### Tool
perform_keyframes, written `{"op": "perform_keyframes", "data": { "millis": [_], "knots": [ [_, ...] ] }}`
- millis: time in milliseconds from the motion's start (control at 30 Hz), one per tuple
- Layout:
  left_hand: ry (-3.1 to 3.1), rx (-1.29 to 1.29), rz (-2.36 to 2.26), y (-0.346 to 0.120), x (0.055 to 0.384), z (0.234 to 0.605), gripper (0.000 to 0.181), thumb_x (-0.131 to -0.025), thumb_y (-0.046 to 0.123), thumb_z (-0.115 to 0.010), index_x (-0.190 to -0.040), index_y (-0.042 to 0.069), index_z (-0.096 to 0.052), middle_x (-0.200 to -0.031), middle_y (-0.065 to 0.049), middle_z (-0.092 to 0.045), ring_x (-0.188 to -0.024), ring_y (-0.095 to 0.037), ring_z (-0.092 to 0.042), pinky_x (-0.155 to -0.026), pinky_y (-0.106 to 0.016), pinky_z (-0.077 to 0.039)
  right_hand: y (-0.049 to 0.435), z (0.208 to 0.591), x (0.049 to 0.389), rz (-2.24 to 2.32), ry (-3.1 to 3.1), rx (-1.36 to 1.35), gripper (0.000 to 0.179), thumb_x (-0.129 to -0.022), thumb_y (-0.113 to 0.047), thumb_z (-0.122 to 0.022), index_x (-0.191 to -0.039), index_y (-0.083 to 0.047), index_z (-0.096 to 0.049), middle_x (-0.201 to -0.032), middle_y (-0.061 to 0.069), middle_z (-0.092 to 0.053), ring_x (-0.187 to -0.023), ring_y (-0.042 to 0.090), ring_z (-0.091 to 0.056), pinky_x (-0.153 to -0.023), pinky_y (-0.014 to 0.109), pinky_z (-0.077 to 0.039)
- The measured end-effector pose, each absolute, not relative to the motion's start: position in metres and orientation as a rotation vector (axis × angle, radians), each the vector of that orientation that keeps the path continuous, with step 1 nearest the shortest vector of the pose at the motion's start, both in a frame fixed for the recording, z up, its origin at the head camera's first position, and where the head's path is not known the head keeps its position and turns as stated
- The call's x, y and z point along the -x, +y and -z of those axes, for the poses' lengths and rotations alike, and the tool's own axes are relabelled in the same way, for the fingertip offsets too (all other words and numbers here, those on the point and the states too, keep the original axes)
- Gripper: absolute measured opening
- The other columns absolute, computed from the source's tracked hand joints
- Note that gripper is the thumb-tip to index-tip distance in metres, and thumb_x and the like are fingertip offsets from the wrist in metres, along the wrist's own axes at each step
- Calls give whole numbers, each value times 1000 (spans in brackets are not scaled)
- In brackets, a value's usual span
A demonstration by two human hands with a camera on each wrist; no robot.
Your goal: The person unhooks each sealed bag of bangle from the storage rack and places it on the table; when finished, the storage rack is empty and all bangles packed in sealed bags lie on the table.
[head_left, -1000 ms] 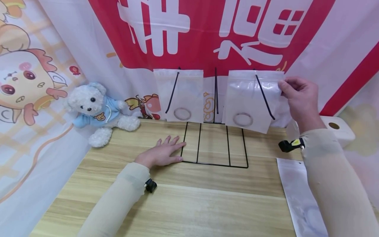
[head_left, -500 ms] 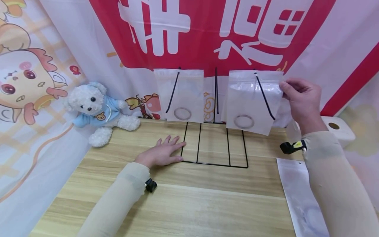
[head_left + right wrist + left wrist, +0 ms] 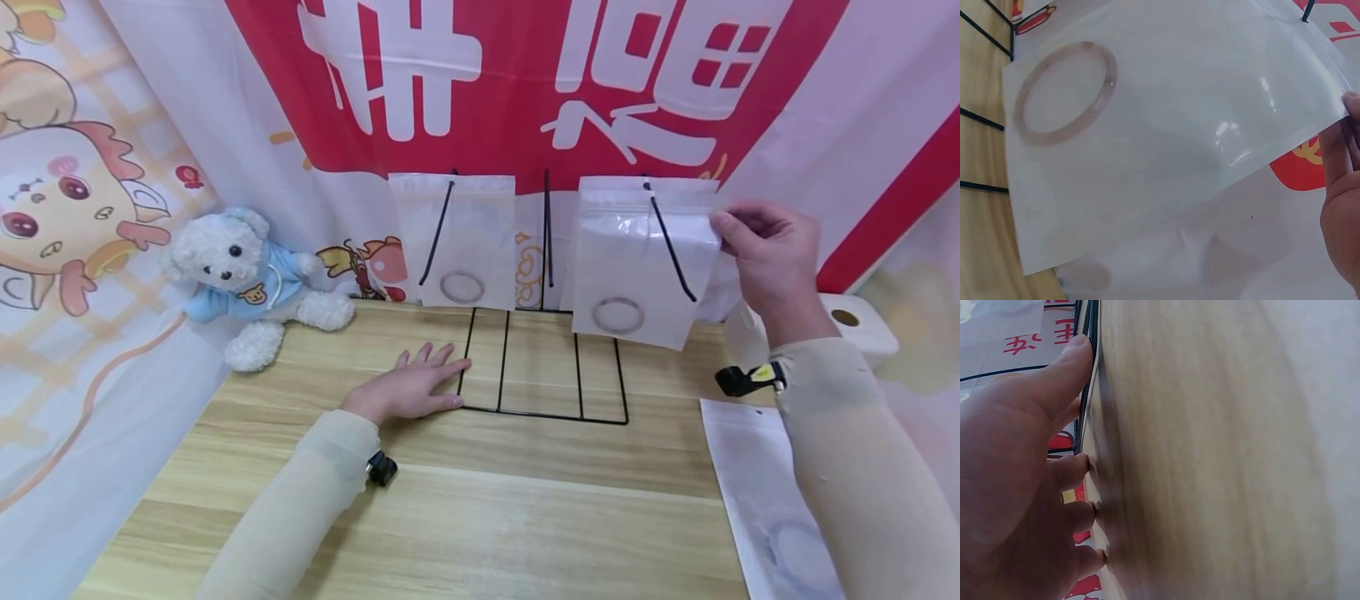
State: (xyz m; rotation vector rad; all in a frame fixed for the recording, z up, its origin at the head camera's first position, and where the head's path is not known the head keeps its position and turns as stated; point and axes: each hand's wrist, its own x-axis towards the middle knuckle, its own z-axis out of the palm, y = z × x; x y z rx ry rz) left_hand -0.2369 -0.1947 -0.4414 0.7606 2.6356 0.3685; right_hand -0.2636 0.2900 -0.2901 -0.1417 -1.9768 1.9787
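Note:
My right hand [image 3: 776,250] pinches the right edge of a white zip bag [image 3: 645,258] between thumb and fingers. That bag hangs on the right hook of a black wire rack [image 3: 540,415], and a pale ring, like a bangle [image 3: 1066,94], shows through its lower corner in the right wrist view. Another zip bag [image 3: 465,233] with a ring inside hangs from the left hook. Between them the middle hook [image 3: 548,233] carries no bag. Spread flat on the table, my left hand [image 3: 408,387] touches the left side of the rack's base with its fingertips and thumb.
One more zip bag [image 3: 757,475] with a ring lies on the wooden table [image 3: 480,525] at right, partly under my right forearm. A white box with a round hole [image 3: 862,329] stands behind that arm. A plush bear [image 3: 251,279] sits at back left, before the printed cloth.
My right hand has shifted slightly right and down, and the bag it pinches has slid a little along its hook toward me. The left hand has stayed in place.

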Motion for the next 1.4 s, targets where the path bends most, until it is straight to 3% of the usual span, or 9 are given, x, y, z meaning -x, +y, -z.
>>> {"op": "perform_keyframes", "data": {
  "millis": [300, 600, 867, 1400],
  "knots": [
    [2636, -769, -364, -195, 238, 442, 71, -111, 55, -52, -173, 27, -30, -182, -17, -10, -167, -52, -5, -131, -76, -1, 291, 290, 255, -1957, -1986, 164, 66, -78, -48, -93, -134, -17, -78, -123, -6, -79, -106, 8, -76, -81, 14, -60],
    [2632, -751, -358, -193, 238, 440, 72, -111, 56, -52, -173, 29, -29, -183, -15, -9, -167, -50, -4, -132, -74, -1, 292, 296, 245, -1952, -1962, 125, 61, -80, -44, -93, -131, -14, -79, -115, -6, -80, -101, 9, -76, -82, 13, -60],
    [2632, -751, -359, -193, 238, 442, 72, -111, 56, -53, -173, 29, -29, -183, -14, -8, -168, -49, -4, -132, -74, 0, 291, 303, 231, -1925, -1965, 96, 58, -84, -41, -91, -133, -13, -78, -123, -2, -79, -107, 9, -76, -83, 14, -60],
    [2636, -764, -366, -194, 237, 442, 71, -111, 54, -53, -173, 27, -30, -182, -16, -10, -167, -52, -5, -131, -76, -2, 289, 308, 207, -1929, -1938, 119, 60, -83, -40, -91, -133, -10, -78, -116, -7, -79, -103, 10, -73, -85, 14, -60]
  ]
}}
